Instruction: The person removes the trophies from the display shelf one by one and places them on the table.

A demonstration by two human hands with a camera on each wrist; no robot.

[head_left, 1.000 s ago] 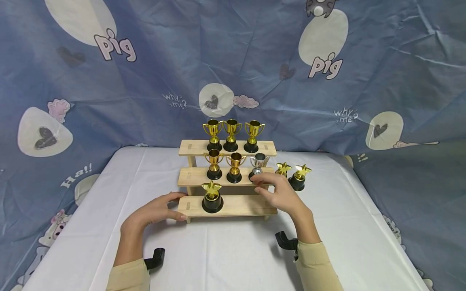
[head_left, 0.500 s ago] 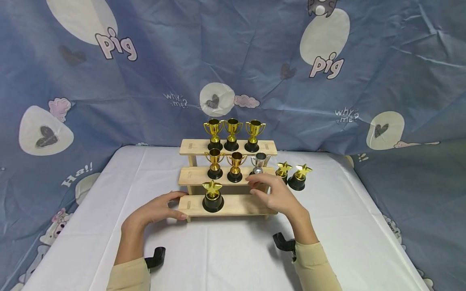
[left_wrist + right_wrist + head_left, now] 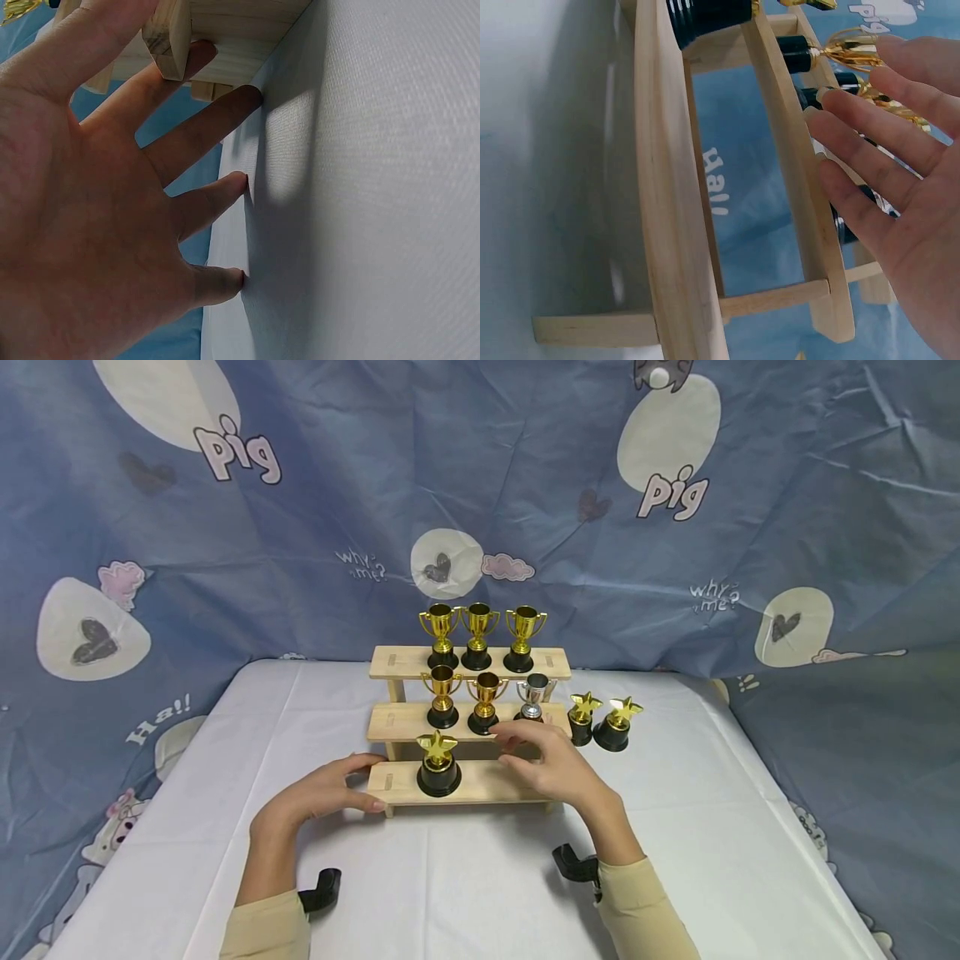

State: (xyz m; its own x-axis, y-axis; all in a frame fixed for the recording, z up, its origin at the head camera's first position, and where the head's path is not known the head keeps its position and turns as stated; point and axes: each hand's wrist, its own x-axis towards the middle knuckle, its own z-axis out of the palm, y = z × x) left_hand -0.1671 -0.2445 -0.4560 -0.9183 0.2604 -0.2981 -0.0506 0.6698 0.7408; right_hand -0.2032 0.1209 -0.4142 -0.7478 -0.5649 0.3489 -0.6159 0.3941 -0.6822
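A three-tier wooden display stand (image 3: 495,785) stands on the table. My left hand (image 3: 318,792) holds its bottom tier at the left end, thumb in front and index finger behind; the other fingers are spread, as the left wrist view shows. My right hand (image 3: 555,762) is in front of the middle tier with loosely bent fingers and nothing in it. Its fingertips are close to the base of a bronze-gold trophy cup (image 3: 486,693); contact cannot be told. A silver trophy cup (image 3: 534,692) is just behind that hand, base partly hidden. One gold star trophy (image 3: 438,764) stands on the bottom tier.
Three gold trophy cups (image 3: 477,631) stand on the top tier. Another bronze-gold cup (image 3: 442,693) is at the middle tier's left. Two more star trophies (image 3: 615,727) stand on the white tablecloth (image 3: 720,827), right of the stand. A blue printed curtain (image 3: 315,527) hangs behind.
My right hand has drifted left along the middle tier, from in front of the silver cup towards the bronze-gold one beside it. The left hand and the trophies stay in place.
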